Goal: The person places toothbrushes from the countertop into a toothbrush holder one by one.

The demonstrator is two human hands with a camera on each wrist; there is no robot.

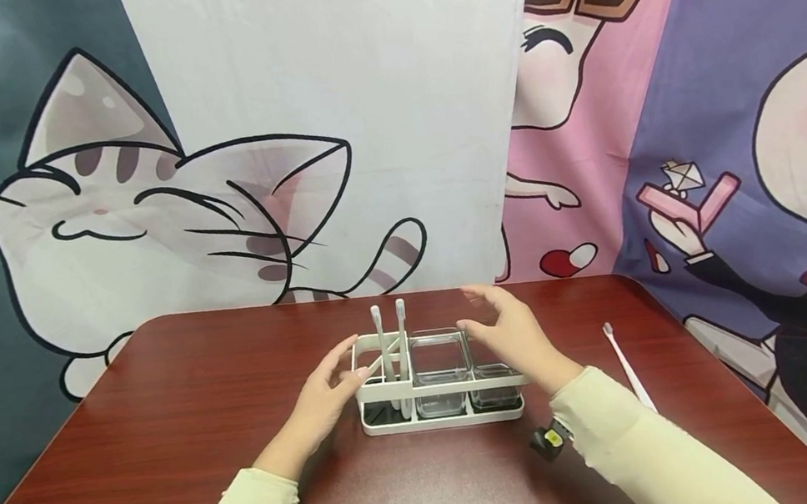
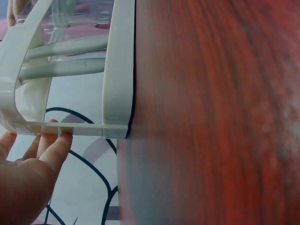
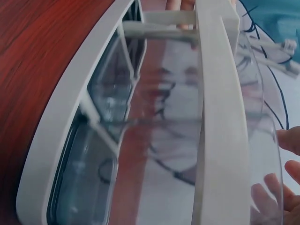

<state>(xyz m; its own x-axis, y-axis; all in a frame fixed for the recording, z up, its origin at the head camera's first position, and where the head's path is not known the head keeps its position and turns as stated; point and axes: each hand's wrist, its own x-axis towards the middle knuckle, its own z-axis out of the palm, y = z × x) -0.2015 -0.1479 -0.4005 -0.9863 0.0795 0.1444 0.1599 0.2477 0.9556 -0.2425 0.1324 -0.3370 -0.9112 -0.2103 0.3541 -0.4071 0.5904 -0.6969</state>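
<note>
A white toothbrush holder (image 1: pixel 443 423) stands upright on the table between my hands. Two toothbrushes (image 1: pixel 401 319) rise from its left compartment, heads up. Clear cups (image 1: pixel 439 358) occupy the middle and right compartments. My left hand (image 1: pixel 319 401) is at the holder's left end; the left wrist view shows its extended fingertips against the end upright (image 2: pixel 84 129). At the right end, my right hand (image 1: pixel 518 340) has its fingers spread, the thumb close to a cup's rim. In the right wrist view, its fingers (image 3: pixel 288 140) appear beside and through the clear plastic, gripping nothing.
Another toothbrush (image 1: pixel 628 367) lies on the table to the right, near my right sleeve (image 1: pixel 647 449). The reddish-brown wooden table (image 1: pixel 189 413) ends at a back edge just behind the holder. A cartoon-printed cloth (image 1: pixel 352 82) hangs beyond that edge.
</note>
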